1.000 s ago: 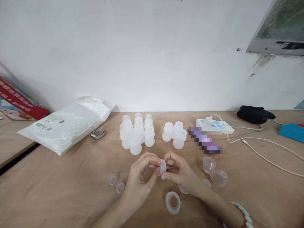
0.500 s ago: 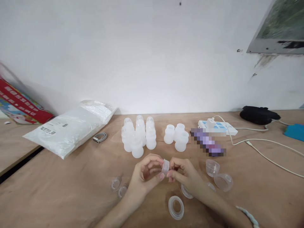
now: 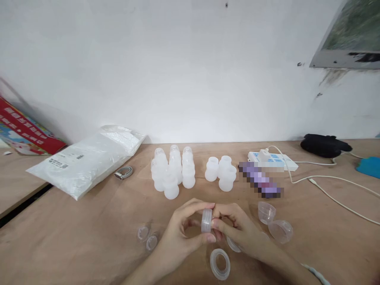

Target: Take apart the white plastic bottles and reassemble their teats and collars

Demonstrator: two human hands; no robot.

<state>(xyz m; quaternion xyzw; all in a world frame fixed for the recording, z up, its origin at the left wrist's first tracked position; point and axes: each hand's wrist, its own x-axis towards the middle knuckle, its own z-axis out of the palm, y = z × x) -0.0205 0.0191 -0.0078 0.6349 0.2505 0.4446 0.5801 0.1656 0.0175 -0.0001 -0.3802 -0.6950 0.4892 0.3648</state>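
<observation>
Wooden table (image 3: pixel 74 237), viewed from its near edge. Both hands meet over the near-middle of the table, just above the surface. The left hand (image 3: pixel 181 233) pinches a translucent threaded ring (image 3: pixel 206 220) between thumb below and forefinger on top, fingers narrow and curled. The right hand (image 3: pixel 239 231) closes on the same ring from the other side, fingertips (image 3: pixel 216 224) pressed to its face. The ring stands on edge between the two hands, clear of the table. A loose ring (image 3: pixel 220 264) lies flat just nearer the near edge, below the hands. A second ring (image 3: pixel 232 244) is partly hidden under the right hand. Two small clear lids (image 3: pixel 147 237) lie to the left of the left wrist, touching or nearly so. Two clear cups (image 3: pixel 273 221) lie tipped to the right of the right hand. Toward the far edge: a cluster of capped white bottles (image 3: pixel 172 172), then three open bottles (image 3: pixel 221 173) just to its right. A plastic bag (image 3: pixel 86 158) sits at the far left, a power strip (image 3: pixel 274 160) with a white cable (image 3: pixel 326 194) at the far right.
</observation>
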